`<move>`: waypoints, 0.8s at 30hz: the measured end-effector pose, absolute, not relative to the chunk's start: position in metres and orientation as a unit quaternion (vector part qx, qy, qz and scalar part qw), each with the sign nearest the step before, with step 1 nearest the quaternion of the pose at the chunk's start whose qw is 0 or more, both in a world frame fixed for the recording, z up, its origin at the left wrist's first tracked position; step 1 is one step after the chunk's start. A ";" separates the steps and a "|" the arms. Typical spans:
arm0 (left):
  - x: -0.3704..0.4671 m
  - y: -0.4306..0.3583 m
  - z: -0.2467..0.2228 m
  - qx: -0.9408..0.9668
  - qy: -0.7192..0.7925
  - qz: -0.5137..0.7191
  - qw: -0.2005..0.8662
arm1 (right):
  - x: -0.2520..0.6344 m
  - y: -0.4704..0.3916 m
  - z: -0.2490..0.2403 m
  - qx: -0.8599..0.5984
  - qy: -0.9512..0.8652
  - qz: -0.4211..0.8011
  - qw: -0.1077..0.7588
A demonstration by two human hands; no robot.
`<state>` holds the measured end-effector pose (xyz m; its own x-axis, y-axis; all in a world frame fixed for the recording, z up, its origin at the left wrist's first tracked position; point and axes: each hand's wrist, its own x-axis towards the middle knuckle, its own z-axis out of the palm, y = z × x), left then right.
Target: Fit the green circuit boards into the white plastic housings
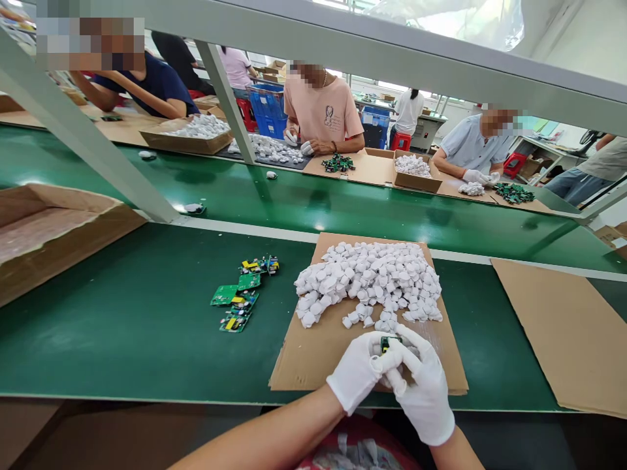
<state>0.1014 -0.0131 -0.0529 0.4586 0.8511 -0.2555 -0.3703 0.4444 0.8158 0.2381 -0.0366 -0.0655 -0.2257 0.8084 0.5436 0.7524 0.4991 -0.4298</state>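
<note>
Both hands wear white gloves and meet over the front edge of a cardboard sheet [313,356]. A small green circuit board [385,344] with a yellow part is held between them. My left hand [360,369] grips it from the left, fingers closed. My right hand [424,378] has its fingers closed round it from the right, covering much of the board. Just beyond the hands lies a large heap of small white wrapped pieces [372,277] on the cardboard. To the left, several loose green circuit boards [235,303] lie on the green table.
An open cardboard box [73,235] stands at the left, a flat cardboard sheet [558,326] at the right. A slanting metal post [108,143] rises at the back left. Beyond the pale rail [255,231] runs a green belt [294,202], with people working across it.
</note>
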 end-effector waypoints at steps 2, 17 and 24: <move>0.101 -0.014 -0.056 0.335 0.338 0.391 0.788 | 0.240 -0.036 -0.066 -0.480 -0.779 0.114 0.387; 0.087 -0.015 -0.036 0.395 0.304 0.355 0.791 | 0.235 -0.037 -0.067 -0.525 -0.633 0.380 0.424; 0.089 -0.016 -0.040 0.396 0.348 0.371 0.764 | 0.230 -0.034 -0.073 -0.548 -0.645 0.349 0.403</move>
<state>0.0887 -0.0161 -0.0397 0.4818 0.8435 -0.2375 -0.2916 0.4100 0.8643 0.2303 -0.0341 -0.0730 -0.0754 0.9878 0.1366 0.4249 0.1557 -0.8917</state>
